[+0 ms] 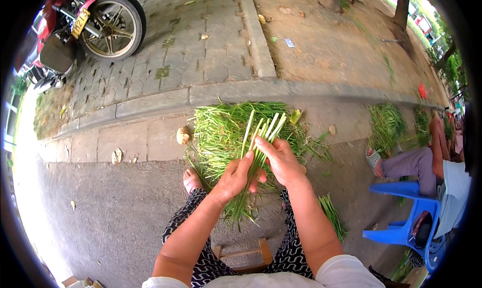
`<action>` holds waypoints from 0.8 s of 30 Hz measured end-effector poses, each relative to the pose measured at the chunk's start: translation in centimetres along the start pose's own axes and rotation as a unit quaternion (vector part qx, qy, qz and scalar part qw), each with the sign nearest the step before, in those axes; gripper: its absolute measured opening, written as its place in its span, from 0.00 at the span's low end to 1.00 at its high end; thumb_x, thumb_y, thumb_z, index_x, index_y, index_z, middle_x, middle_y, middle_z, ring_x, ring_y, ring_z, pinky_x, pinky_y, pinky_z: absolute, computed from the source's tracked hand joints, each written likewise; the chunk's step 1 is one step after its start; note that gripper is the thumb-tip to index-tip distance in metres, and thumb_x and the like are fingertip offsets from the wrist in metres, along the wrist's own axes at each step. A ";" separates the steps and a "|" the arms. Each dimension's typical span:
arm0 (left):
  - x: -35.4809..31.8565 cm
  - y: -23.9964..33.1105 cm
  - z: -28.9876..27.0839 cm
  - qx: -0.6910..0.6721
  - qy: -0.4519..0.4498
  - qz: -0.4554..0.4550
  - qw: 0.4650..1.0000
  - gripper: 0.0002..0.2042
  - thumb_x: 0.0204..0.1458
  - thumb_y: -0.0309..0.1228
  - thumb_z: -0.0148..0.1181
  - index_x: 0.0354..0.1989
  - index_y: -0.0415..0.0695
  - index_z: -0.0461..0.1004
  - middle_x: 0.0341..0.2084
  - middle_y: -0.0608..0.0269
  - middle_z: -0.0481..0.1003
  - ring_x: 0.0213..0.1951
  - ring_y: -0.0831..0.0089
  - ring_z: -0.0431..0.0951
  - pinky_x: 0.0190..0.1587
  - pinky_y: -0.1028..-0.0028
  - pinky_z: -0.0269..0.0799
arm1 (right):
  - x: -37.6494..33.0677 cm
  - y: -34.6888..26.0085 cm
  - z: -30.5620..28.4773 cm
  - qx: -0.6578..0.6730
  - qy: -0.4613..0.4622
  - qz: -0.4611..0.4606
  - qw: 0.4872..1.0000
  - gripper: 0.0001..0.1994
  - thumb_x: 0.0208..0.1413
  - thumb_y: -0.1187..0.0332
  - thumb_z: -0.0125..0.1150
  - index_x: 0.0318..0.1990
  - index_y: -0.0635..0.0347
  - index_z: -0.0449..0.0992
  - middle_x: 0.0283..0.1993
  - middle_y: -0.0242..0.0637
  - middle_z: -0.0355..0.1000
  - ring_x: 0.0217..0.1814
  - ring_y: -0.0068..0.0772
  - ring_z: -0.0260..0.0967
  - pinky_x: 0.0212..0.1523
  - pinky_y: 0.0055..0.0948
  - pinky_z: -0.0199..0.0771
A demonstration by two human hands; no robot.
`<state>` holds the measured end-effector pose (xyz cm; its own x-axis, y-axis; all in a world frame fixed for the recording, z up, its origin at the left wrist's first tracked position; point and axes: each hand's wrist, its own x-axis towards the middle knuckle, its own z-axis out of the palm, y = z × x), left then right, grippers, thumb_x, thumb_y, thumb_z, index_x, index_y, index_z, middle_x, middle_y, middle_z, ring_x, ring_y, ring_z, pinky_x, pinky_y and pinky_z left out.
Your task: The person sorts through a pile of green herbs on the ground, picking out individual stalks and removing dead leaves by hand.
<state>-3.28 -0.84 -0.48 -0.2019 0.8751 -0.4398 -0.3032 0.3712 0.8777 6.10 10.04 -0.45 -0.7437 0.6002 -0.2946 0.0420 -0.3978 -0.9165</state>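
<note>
Seen from the hands, a red motorbike stands at ten o'clock. The heap of green stalks lies on the ground towards eleven o'clock, presumably so that reaches stay short. The left hand has its grip grasping the bunch lower down, seemingly to steady its trailing green length. The bunch's pale ends point towards one o'clock, likely keeping them in sight and clear of the palms. The right hand grasps it too, thumb laid across, probably holding the stalks together. At four o'clock a small bundle lies apart, perhaps to avoid mixing; at two o'clock, a farther heap sits near a seated person
</note>
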 end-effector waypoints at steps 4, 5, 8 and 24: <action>0.1 -0.5 0.2 0.011 0.030 0.025 0.999 0.28 0.59 0.48 0.30 0.25 0.36 0.70 0.16 0.58 0.72 0.13 0.76 0.66 0.20 0.76 0.65 | 0.2 0.1 -0.1 0.006 -0.015 -0.012 1.000 0.17 0.56 0.58 0.52 0.28 0.66 0.71 0.20 0.32 0.66 0.12 0.19 0.59 0.04 0.19 0.57; 0.2 -0.6 0.3 0.010 0.035 0.030 0.999 0.28 0.59 0.48 0.30 0.25 0.36 0.69 0.16 0.58 0.72 0.12 0.76 0.66 0.19 0.76 0.64 | 0.1 -0.2 0.0 0.013 -0.018 -0.017 1.000 0.16 0.56 0.59 0.52 0.29 0.66 0.71 0.20 0.33 0.66 0.13 0.19 0.60 0.04 0.19 0.58; 0.2 -0.7 0.5 0.015 0.052 0.037 0.998 0.27 0.60 0.47 0.30 0.26 0.36 0.68 0.15 0.58 0.71 0.10 0.77 0.66 0.16 0.77 0.63 | 0.0 -0.3 0.0 0.026 -0.026 -0.012 0.999 0.15 0.57 0.60 0.51 0.31 0.67 0.70 0.22 0.35 0.68 0.14 0.21 0.62 0.05 0.20 0.60; -0.2 -0.5 -0.6 0.116 -0.046 0.064 0.990 0.24 0.60 0.48 0.33 0.30 0.39 0.68 0.15 0.66 0.69 0.12 0.83 0.62 0.15 0.82 0.58 | -0.7 -0.2 0.5 0.040 -0.110 0.044 0.992 0.24 0.49 0.53 0.59 0.40 0.69 0.66 0.27 0.43 0.70 0.13 0.30 0.68 0.07 0.20 0.66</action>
<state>-3.71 -1.36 -0.94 -0.1369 0.9401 -0.3123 -0.0570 0.3073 0.9499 6.27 9.38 0.04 -0.8670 0.3986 -0.2991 0.0674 -0.5009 -0.8629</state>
